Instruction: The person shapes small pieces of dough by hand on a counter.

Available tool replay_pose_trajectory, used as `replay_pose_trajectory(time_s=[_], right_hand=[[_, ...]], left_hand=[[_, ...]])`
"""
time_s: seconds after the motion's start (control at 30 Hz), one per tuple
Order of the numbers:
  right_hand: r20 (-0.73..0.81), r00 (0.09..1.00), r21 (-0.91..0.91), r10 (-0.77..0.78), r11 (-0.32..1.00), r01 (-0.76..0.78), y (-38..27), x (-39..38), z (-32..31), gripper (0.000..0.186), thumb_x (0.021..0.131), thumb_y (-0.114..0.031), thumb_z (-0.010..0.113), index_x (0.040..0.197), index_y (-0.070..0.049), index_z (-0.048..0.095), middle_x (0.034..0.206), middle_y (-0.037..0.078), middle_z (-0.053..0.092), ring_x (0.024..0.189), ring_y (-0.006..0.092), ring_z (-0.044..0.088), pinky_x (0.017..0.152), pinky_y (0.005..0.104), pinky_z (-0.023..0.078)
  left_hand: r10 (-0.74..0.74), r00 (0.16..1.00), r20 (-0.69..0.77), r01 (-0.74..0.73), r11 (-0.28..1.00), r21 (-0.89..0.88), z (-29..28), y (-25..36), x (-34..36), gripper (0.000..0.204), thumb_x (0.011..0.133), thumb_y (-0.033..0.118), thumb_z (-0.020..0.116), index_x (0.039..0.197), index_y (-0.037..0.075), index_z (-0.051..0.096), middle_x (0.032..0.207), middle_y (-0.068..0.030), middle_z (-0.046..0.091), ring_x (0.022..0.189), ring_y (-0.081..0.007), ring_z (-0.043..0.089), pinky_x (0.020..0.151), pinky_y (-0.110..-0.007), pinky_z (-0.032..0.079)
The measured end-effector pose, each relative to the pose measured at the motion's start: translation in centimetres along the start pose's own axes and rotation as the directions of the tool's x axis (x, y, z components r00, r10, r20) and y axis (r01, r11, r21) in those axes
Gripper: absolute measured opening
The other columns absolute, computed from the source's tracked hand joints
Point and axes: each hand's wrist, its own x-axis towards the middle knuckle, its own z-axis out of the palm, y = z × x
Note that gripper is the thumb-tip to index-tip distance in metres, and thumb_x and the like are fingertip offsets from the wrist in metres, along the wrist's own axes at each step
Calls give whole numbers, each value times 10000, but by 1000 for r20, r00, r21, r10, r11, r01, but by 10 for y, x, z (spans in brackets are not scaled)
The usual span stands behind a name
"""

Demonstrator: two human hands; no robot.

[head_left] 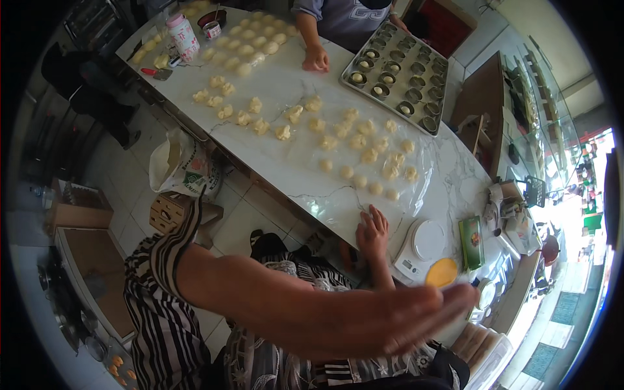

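Marble-patterned tabletop bears dough pieces beyond the scale, on plastic film probably against sticking; beside the scale, right hand, fingers slightly spread; blurred left hand, fingers apparently pressed together

Glossy marbled tabletop, smooth dough balls, shiny plastic sheet, metal tray

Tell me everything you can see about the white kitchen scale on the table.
The kitchen scale is white and plastic-looking, with a round platform and a small display at the end toward the wearer. It sits upright on the marble-patterned table, close to the near edge. The right hand is to its left, apart; a round yellow thing lies beside it, contact unclear.
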Motion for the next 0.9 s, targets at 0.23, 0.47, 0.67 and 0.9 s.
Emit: replay_pose_trajectory(time_s=[0.23, 0.47, 0.67, 0.9], right_hand=[[-138, 969, -175, 203, 958, -226, -20, -16, -40, 184, 780, -44, 594, 954, -79, 642, 1043, 86, 648, 990, 248, 598, 965, 449, 390], [-47, 969, 69, 244, 968, -240, -102, -62, -3, 172, 802, -122, 613, 962, -136, 673, 608, 113, 610, 561, 334, 609, 636, 411, 502], [900, 321, 57, 294, 652, -756, -120, -241, 67, 754, 836, -530, 568, 1467, -190, 333, 1466, 158, 391, 1367, 356, 333, 1122, 431, 270], [658, 301, 347, 691, 77, -935, -92, -422, 68, 593, 901, -548, 525, 1311, -120, 534, 1305, 123, 565, 1145, 236, 563, 956, 360, 440]], left_hand=[[-447, 529, 721, 848, 306, -432, 115, 136, -168, 476, 862, 227, 628, 1292, 76, 491, 1216, -145, 560, 1075, -346, 541, 946, -465, 424], [368, -34, 929, 996, -64, 61, 87, 395, -444, 400, 835, 384, 554, 882, 16, 704, 962, -237, 659, 887, -385, 636, 807, -451, 497], [347, -379, 858, 853, -229, 470, 50, 421, -490, 393, 834, 387, 568, 845, 20, 708, 935, -236, 661, 862, -382, 639, 796, -452, 499], [279, -509, 814, 732, -358, 580, -32, 432, -503, 390, 833, 391, 583, 803, 24, 712, 903, -235, 663, 834, -378, 643, 784, -454, 501]])
